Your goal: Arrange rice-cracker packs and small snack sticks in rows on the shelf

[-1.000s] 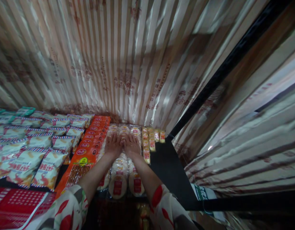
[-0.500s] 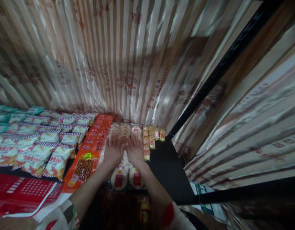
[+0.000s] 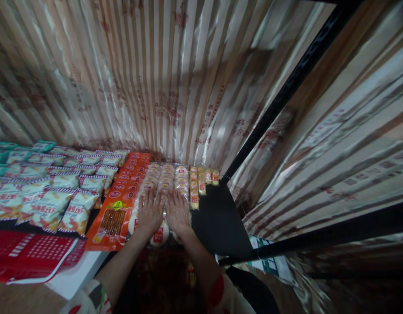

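Note:
Both palms lie flat on rows of round, pale packaged cakes in clear wrappers with red labels. My left hand rests on the left and middle rows, its fingers stretched toward the back. Beside it, my right hand lies on the middle and right rows, fingers also straight. Neither hand grips anything. Orange packets of brown sticks overlap in a row to the left of the cakes. Small yellow wrapped snacks stand in short rows to their right.
White snack bags and teal bags fill the shelf's left side. A red perforated basket sits at the front left. The black shelf board meets a black metal post. Striped plastic sheeting hangs behind.
Both hands have slid along the cakes toward the front edge, uncovering more of the back rows. The view has shifted slightly.

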Demonstrator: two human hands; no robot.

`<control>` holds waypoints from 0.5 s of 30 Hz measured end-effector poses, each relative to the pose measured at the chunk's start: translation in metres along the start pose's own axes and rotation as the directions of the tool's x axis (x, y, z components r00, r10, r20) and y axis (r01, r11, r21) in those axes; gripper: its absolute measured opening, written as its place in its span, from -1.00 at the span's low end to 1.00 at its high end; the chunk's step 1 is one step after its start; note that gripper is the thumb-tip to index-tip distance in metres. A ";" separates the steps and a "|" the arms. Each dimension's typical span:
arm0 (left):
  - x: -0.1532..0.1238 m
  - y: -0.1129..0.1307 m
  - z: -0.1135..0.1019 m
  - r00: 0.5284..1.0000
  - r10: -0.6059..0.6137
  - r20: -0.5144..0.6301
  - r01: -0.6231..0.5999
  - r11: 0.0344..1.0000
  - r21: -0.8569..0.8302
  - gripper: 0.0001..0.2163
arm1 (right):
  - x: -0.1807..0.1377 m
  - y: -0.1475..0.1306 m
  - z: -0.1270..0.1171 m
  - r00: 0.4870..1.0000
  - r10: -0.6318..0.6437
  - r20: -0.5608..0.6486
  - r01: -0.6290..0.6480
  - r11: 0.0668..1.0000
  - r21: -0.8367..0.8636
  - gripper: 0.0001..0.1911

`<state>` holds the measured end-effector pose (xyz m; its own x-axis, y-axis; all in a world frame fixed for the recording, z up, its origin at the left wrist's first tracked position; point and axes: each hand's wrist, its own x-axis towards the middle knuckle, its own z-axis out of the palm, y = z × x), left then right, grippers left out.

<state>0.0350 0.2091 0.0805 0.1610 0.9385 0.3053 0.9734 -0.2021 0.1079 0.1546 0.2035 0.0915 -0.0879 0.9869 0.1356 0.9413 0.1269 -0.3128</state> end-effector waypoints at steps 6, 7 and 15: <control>0.001 0.002 -0.005 1.000 -0.025 -0.009 0.024 0.998 -0.049 -0.56 | 0.001 0.000 -0.001 1.000 -0.011 -0.018 0.011 1.000 0.009 -0.50; 0.001 0.003 -0.008 0.999 -0.025 -0.021 0.024 0.998 -0.062 -0.55 | 0.001 0.001 -0.002 0.999 -0.019 -0.034 0.020 1.000 0.013 -0.50; -0.013 0.025 -0.032 0.983 0.035 -0.182 -0.087 0.954 -0.287 -0.62 | -0.013 0.002 -0.012 0.977 -0.109 -0.185 0.121 0.991 0.053 -0.51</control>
<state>0.0517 0.1825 0.1094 0.1623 0.8642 0.4762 0.8678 -0.3547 0.3479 0.1612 0.1901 0.1006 -0.1288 0.9315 0.3403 0.9050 0.2507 -0.3436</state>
